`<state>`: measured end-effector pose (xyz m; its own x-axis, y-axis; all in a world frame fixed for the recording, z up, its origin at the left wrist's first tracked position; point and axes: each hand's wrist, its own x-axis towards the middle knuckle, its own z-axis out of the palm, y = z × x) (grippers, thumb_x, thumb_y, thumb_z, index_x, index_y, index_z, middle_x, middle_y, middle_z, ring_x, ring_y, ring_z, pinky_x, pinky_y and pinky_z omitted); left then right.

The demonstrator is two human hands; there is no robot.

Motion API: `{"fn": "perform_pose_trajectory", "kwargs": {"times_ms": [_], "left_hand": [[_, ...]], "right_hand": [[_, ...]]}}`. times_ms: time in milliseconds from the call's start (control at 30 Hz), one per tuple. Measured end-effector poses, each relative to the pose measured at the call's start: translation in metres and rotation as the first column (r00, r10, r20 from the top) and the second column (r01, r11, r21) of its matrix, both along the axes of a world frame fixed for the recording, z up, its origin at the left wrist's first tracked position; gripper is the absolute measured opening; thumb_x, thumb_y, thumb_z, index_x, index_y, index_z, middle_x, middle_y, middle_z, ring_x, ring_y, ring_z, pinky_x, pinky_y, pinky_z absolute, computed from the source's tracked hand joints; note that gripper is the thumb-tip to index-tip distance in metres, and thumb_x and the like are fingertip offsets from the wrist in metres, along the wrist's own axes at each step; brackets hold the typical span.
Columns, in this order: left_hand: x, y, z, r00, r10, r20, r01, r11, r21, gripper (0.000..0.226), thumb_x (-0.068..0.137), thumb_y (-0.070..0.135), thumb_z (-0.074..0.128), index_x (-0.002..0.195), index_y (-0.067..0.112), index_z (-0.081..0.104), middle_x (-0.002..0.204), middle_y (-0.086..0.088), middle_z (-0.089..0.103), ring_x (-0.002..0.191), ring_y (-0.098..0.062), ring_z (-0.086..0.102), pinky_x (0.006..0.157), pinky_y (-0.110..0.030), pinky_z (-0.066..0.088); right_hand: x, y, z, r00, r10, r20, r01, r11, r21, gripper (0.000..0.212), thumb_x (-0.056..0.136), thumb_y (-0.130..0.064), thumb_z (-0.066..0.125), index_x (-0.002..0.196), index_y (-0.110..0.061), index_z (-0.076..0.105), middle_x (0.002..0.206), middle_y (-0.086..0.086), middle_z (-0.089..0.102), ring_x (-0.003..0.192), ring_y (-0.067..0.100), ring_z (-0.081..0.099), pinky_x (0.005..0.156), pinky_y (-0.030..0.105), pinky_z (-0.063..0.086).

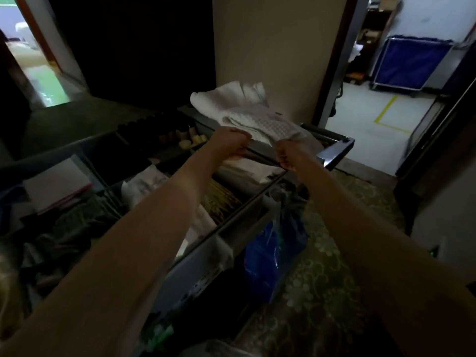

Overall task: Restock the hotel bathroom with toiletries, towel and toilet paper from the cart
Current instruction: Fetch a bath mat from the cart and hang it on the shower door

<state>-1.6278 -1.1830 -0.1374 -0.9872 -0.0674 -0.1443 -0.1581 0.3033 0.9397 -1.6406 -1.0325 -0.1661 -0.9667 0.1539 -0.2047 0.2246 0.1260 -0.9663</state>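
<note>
A folded white waffle towel [260,122] lies on a stack of white towels [226,99] at the far end of the housekeeping cart [334,150]. My left hand [229,143] is closed on the towel's near left edge. My right hand [292,155] is closed on its near right edge. Small toiletry bottles [192,140] stand in a tray compartment left of the towels. No toilet paper is clearly visible.
The cart tray holds folded linens [249,168], packets [144,181] and dark items. A blue bag [270,256] hangs on the cart's side. A beige wall [270,47] stands behind, an open doorway with a blue laundry bin [409,63] at right, a lit doorway [38,73] at left.
</note>
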Motion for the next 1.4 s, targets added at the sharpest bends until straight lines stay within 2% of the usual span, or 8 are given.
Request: {"fn": "perform_pose_trajectory", "kwargs": {"times_ms": [167,233,333,500,633,767,1067,1400], "left_hand": [[-0.045,-0.007,-0.009,0.993,0.016,0.113,-0.019,0.999,0.026,0.014,0.096,0.007,0.045,0.083,0.010,0.050,0.069,-0.007,0.047,0.058,-0.016,0.049,0.053,-0.024,0.041],[-0.066,-0.004,-0.015,0.988,0.026,0.154,-0.032,0.999,0.039,0.028,0.094,0.002,0.041,0.070,0.016,0.040,0.063,-0.008,0.031,0.050,-0.019,0.036,0.045,-0.025,0.031],[-0.091,-0.004,-0.019,0.976,0.130,0.174,-0.149,0.984,0.099,0.015,0.095,0.011,0.047,0.108,0.007,0.053,0.081,-0.014,0.046,0.063,-0.019,0.044,0.052,-0.025,0.038],[-0.133,-0.018,-0.032,0.945,0.236,0.225,-0.289,0.925,0.245,0.050,0.093,0.033,0.055,0.137,0.013,0.042,0.130,0.004,0.045,0.116,-0.020,0.047,0.086,-0.030,0.039],[-0.152,-0.007,-0.037,0.934,0.217,0.283,-0.284,0.933,0.221,0.059,0.084,0.047,0.060,0.136,0.022,0.044,0.132,-0.002,0.052,0.106,-0.022,0.053,0.072,-0.027,0.046],[-0.166,-0.001,-0.042,0.904,0.344,0.255,-0.389,0.909,0.153,0.066,0.076,0.050,0.068,0.128,0.015,0.049,0.122,-0.006,0.058,0.097,-0.021,0.059,0.070,-0.028,0.047],[-0.165,0.036,-0.026,0.890,0.455,-0.012,-0.436,0.860,0.264,0.050,0.081,0.027,0.066,0.124,0.011,0.049,0.110,-0.006,0.059,0.101,-0.026,0.060,0.087,-0.042,0.055],[-0.126,0.080,0.021,0.938,0.177,-0.297,-0.031,0.898,0.439,0.022,0.090,0.016,0.056,0.111,0.015,0.051,0.110,-0.013,0.063,0.100,-0.028,0.065,0.080,-0.045,0.058]], "right_hand": [[-0.044,-0.001,-0.005,0.997,-0.006,0.071,0.006,1.000,0.006,0.032,0.099,-0.012,0.042,0.068,-0.010,0.049,0.060,0.006,0.036,0.028,0.006,0.037,0.031,0.014,0.031],[-0.063,0.001,-0.009,1.000,0.005,0.026,-0.009,0.989,0.148,0.021,0.097,-0.012,0.047,0.093,0.000,0.063,0.072,0.015,0.053,0.054,0.013,0.055,0.054,0.021,0.048],[-0.086,0.005,-0.008,0.997,-0.007,-0.082,0.038,0.923,0.382,0.025,0.089,-0.010,0.055,0.110,-0.001,0.065,0.113,0.017,0.064,0.104,0.030,0.060,0.091,0.036,0.048],[-0.132,0.008,-0.009,0.959,0.215,-0.185,-0.077,0.826,0.559,0.035,0.083,-0.021,0.065,0.117,-0.015,0.059,0.117,0.004,0.058,0.108,0.016,0.054,0.073,0.016,0.043],[-0.163,-0.008,-0.030,0.856,0.505,-0.108,-0.239,0.573,0.784,0.068,0.072,-0.043,0.067,0.132,-0.023,0.043,0.137,0.005,0.042,0.125,0.025,0.041,0.102,0.046,0.038],[-0.177,-0.009,-0.041,0.795,0.606,-0.004,-0.402,0.533,0.745,0.086,0.071,-0.039,0.075,0.141,-0.021,0.028,0.140,0.008,0.032,0.129,0.028,0.034,0.103,0.046,0.036],[-0.171,-0.001,-0.037,0.892,0.433,-0.128,-0.201,0.635,0.746,0.095,0.065,-0.045,0.075,0.140,-0.017,0.023,0.137,0.012,0.035,0.124,0.032,0.039,0.101,0.048,0.038],[-0.103,0.039,0.027,0.907,0.253,-0.336,0.098,0.650,0.753,0.063,0.082,-0.036,0.062,0.137,-0.020,0.035,0.121,0.006,0.059,0.108,0.025,0.057,0.077,0.030,0.041]]}}
